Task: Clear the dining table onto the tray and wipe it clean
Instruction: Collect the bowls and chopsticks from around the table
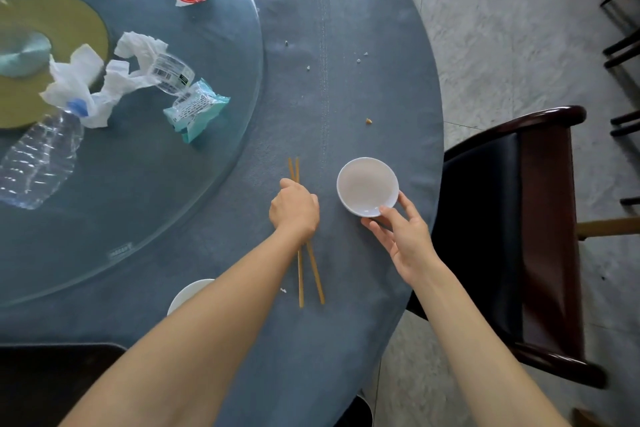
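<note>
The left hand (294, 206) is closed around the chopsticks (300, 274) on the tabletop (346, 97), and the right hand (403, 236) pinches the white bowl (367, 185) just beyond its fingers, so both should lift straight up together without tilting.
</note>
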